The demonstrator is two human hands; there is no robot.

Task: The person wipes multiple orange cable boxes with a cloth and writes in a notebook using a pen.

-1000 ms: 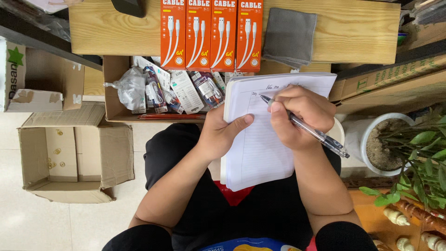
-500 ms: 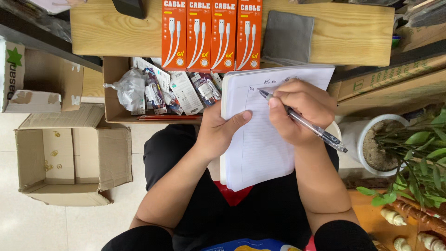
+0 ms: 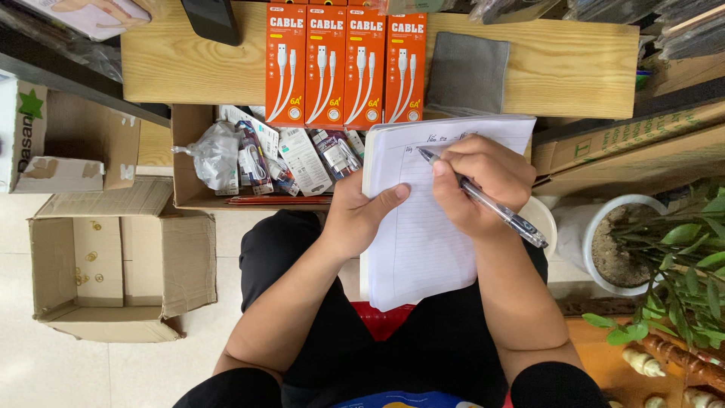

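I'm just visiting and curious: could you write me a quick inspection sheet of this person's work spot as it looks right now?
Surface: wooden shelf ahead; notepad rests on the lap.
Job's things: lined notepad; clear pen, tip on the top lines.
Clutter: four orange cable boxes, grey cloth, box of packaged accessories, open cardboard box on the floor.
Hands: left hand steadies the notepad's edge; right hand grips the pen.
Cables: only packaged ones seen.
Surroundings: potted plant, tiled floor.
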